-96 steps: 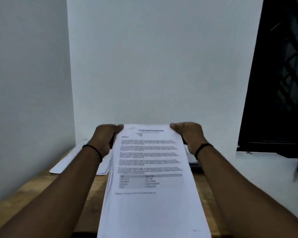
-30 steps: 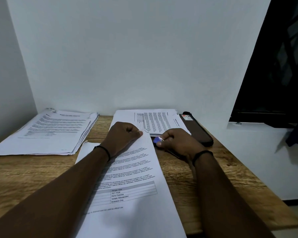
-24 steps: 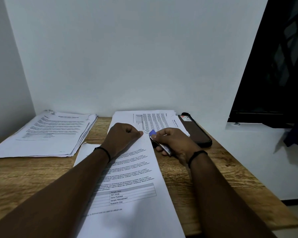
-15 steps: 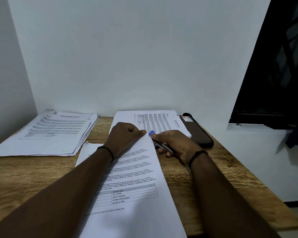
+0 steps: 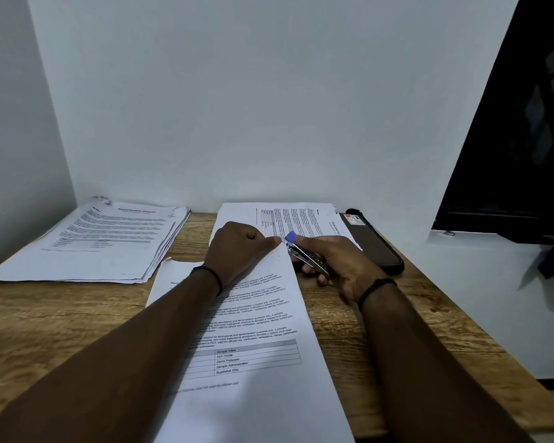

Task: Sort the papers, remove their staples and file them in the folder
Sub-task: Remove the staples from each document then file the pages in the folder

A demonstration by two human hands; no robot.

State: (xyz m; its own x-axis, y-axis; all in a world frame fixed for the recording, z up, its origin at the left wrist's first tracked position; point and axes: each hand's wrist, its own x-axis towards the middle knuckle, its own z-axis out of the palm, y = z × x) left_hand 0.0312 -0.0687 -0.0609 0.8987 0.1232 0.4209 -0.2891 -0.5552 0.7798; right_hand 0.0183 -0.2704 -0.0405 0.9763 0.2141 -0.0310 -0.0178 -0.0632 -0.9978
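Observation:
A stapled set of printed papers (image 5: 263, 330) lies lengthwise on the wooden table (image 5: 61, 314) in front of me. My left hand (image 5: 237, 247) sits on its far end as a fist, with the thumb at the top right corner. My right hand (image 5: 336, 263) grips a small metal staple tool with a blue tip (image 5: 301, 254). The blue tip meets the paper's corner, right beside my left thumb. The staple itself is not visible. A dark brown folder (image 5: 375, 244) lies shut at the back right.
A thick pile of printed papers (image 5: 109, 241) lies at the back left. Another printed set (image 5: 301, 219) lies turned sideways against the back wall, partly over the folder. A loose sheet (image 5: 176, 270) pokes out under my left forearm. Walls close off the left and back.
The papers, held up in both hands earlier, now lie on the table. Over the last second my right hand has brought the blue-tipped tool up to the corner by my left thumb.

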